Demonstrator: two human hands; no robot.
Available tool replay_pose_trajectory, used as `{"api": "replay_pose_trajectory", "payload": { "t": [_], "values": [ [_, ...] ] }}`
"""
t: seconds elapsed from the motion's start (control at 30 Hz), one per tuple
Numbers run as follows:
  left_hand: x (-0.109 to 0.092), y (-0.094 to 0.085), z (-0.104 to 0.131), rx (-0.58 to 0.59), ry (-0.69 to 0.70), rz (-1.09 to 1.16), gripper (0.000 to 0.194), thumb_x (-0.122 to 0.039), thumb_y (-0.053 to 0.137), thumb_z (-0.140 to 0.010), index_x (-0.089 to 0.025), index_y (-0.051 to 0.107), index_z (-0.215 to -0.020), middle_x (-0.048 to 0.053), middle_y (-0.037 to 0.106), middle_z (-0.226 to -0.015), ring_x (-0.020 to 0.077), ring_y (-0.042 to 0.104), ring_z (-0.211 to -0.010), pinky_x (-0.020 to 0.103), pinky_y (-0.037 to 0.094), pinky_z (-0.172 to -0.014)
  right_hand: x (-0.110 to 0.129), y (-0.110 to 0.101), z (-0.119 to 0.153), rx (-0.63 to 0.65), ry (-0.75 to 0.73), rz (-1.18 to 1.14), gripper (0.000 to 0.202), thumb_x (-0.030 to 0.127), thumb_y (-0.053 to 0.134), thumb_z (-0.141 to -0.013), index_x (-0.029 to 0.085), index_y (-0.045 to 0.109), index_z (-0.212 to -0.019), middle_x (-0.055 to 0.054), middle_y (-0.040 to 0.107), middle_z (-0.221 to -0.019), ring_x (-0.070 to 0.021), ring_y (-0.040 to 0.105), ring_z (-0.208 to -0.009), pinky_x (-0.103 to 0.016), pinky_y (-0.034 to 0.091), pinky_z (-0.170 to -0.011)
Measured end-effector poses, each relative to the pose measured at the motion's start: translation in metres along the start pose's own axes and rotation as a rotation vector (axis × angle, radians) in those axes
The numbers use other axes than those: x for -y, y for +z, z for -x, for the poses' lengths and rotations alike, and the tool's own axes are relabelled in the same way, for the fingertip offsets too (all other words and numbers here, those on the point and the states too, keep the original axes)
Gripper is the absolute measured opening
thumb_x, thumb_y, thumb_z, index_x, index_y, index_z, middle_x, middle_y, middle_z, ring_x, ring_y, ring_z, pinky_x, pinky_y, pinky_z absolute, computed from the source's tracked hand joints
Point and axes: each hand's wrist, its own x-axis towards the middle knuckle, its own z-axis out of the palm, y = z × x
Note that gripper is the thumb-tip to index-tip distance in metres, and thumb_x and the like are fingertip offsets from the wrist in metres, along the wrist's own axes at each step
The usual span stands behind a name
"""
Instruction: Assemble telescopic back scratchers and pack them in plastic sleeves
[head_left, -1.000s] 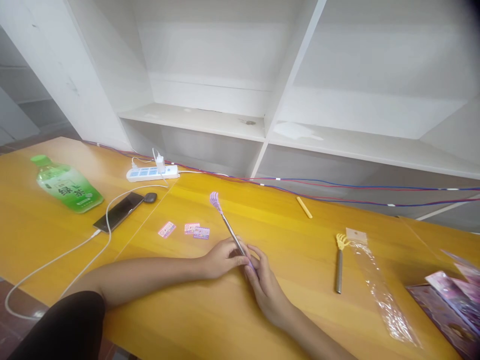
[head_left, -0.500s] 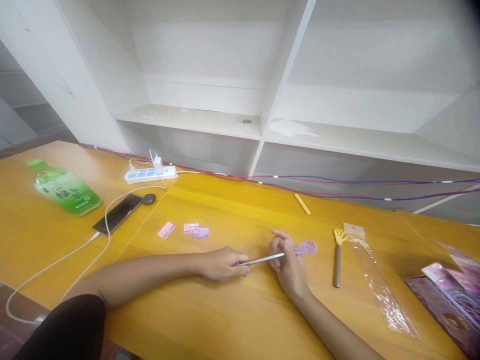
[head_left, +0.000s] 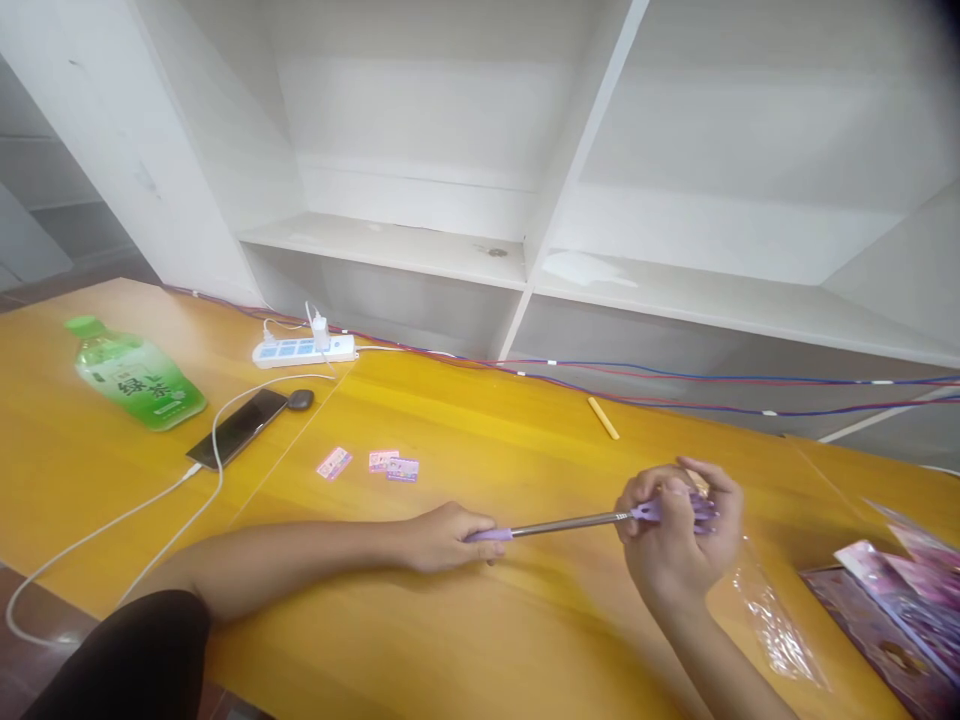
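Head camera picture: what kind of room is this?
Probably a workroom or office: a long wooden table stands before bare white shelves, with a power strip and a charging phone on it.

A telescopic back scratcher (head_left: pixel 570 523) with a purple handle, a thin silver shaft and a purple claw head is held nearly level just above the yellow table; its handle end is gripped at the left, its claw end enclosed at the right

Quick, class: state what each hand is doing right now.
Left hand: closed on the back scratcher handle.
Right hand: closed around its purple claw end.
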Motion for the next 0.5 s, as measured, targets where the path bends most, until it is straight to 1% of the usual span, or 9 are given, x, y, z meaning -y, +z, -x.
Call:
{"api": "replay_pose_trajectory", "payload": {
  "t": [0.07,0.13,0.2,0.23,0.3,0.33,0.4,0.47,0.5],
  "values": [
    [-0.002,0.008,0.002,-0.057,-0.046,0.090,0.046,-0.064,0.058,-0.097,-0.019,0.064,-0.088,-0.002,0.057,-0.078,0.0120,0.049,-0.070,0.024,0.035,-0.065,0.017,0.001,-0.012,0.050,-0.150,0.184,0.033,0.038,0.067,-0.102,0.024,0.050,-0.126,0.004,0.056,-0.078,-0.0102,0.052,-0.048,-0.019,0.042,-0.038],
    [-0.003,0.017,0.004,-0.111,-0.098,0.262,0.052,-0.070,0.064,-0.091,-0.018,0.061,-0.084,-0.004,0.050,-0.073,0.0102,0.042,-0.063,0.024,0.030,-0.059,0.035,0.003,-0.026,0.128,-0.240,0.411,0.027,0.043,0.062,-0.106,0.021,0.058,-0.120,0.001,0.060,-0.079,-0.0091,0.055,-0.050,-0.019,0.043,-0.041],
    [-0.002,0.024,0.004,-0.131,-0.174,0.571,0.055,-0.073,0.068,-0.086,-0.019,0.058,-0.085,-0.005,0.046,-0.069,0.0078,0.032,-0.055,0.024,0.023,-0.053,0.053,0.006,-0.043,0.252,-0.266,0.642,0.030,0.047,0.054,-0.109,0.019,0.065,-0.110,-0.001,0.062,-0.079,-0.0076,0.055,-0.050,-0.018,0.043,-0.043],
    [-0.001,0.026,0.003,-0.137,-0.211,0.751,0.053,-0.071,0.070,-0.085,-0.019,0.057,-0.084,-0.006,0.044,-0.067,0.0069,0.027,-0.052,0.024,0.018,-0.051,0.061,0.007,-0.051,0.319,-0.274,0.724,0.034,0.049,0.051,-0.109,0.019,0.067,-0.108,-0.002,0.063,-0.078,-0.0072,0.055,-0.049,-0.018,0.043,-0.045],
    [0.002,0.028,0.001,-0.146,-0.256,1.042,0.045,-0.060,0.071,-0.085,-0.018,0.056,-0.081,-0.006,0.042,-0.061,0.0062,0.020,-0.049,0.023,0.013,-0.048,0.076,0.010,-0.065,0.448,-0.279,0.809,0.038,0.052,0.048,-0.109,0.020,0.068,-0.105,-0.002,0.064,-0.076,-0.0077,0.055,-0.048,-0.019,0.041,-0.046],
    [0.003,0.027,0.000,-0.148,-0.259,1.122,0.040,-0.054,0.070,-0.086,-0.018,0.055,-0.077,-0.006,0.040,-0.058,0.0064,0.019,-0.048,0.023,0.012,-0.048,0.082,0.012,-0.071,0.503,-0.265,0.831,0.040,0.053,0.047,-0.108,0.020,0.068,-0.104,-0.002,0.064,-0.076,-0.0084,0.055,-0.049,-0.019,0.041,-0.046],
    [0.006,0.025,-0.002,-0.139,-0.254,1.171,0.034,-0.044,0.064,-0.088,-0.017,0.053,-0.070,-0.006,0.036,-0.053,0.0072,0.019,-0.047,0.023,0.013,-0.046,0.090,0.015,-0.077,0.603,-0.191,0.883,0.041,0.053,0.044,-0.108,0.020,0.067,-0.106,-0.003,0.065,-0.076,-0.0104,0.056,-0.051,-0.020,0.042,-0.047],
    [0.007,0.022,-0.003,-0.118,-0.254,1.166,0.033,-0.039,0.058,-0.090,-0.018,0.051,-0.066,-0.006,0.032,-0.049,0.0077,0.017,-0.045,0.022,0.015,-0.045,0.093,0.018,-0.078,0.673,-0.105,0.956,0.039,0.051,0.042,-0.109,0.021,0.067,-0.110,-0.003,0.065,-0.078,-0.0125,0.059,-0.056,-0.022,0.043,-0.049],
    [0.007,0.020,-0.003,-0.110,-0.249,1.176,0.032,-0.038,0.056,-0.090,-0.018,0.051,-0.065,-0.006,0.030,-0.047,0.0079,0.016,-0.045,0.022,0.015,-0.045,0.092,0.020,-0.077,0.687,-0.087,0.993,0.038,0.050,0.042,-0.109,0.022,0.067,-0.111,-0.003,0.066,-0.079,-0.0133,0.060,-0.058,-0.022,0.043,-0.050]
  ]
}}
